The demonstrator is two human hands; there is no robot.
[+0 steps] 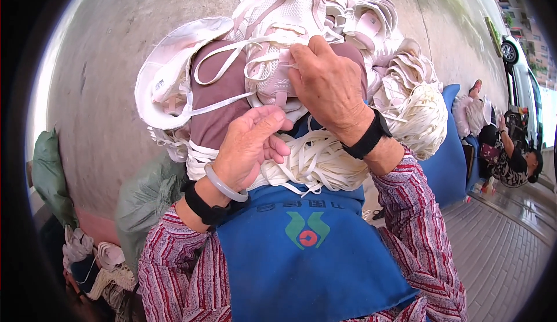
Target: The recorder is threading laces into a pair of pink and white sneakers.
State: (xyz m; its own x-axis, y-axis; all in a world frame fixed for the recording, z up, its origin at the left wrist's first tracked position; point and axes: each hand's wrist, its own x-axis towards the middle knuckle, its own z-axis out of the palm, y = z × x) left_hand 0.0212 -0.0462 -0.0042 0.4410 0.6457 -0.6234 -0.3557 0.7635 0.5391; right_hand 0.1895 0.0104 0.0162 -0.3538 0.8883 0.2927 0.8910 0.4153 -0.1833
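Observation:
A white and pink shoe upper (272,75) lies over my knees, its pink tongue toward me. White shoelace (223,49) runs through it in loose loops, one strand trailing to the left. At the right side of the tongue, my right hand (333,87) pinches what looks like a bit of the lace; the fingers hide most of it. My left hand (249,139) is just below the tongue, palm turned up, with fingers loosely curled, apart and holding nothing. A thick bundle of white laces (313,156) rests on my lap beneath both hands.
Another white upper (165,84) sits at the left. Stacked uppers (406,72) and a hank of laces (418,119) lie at the right. A blue apron (267,264) covers my lap. Green sacks (145,200) stand left; another person (513,159) sits far right, near a parked car.

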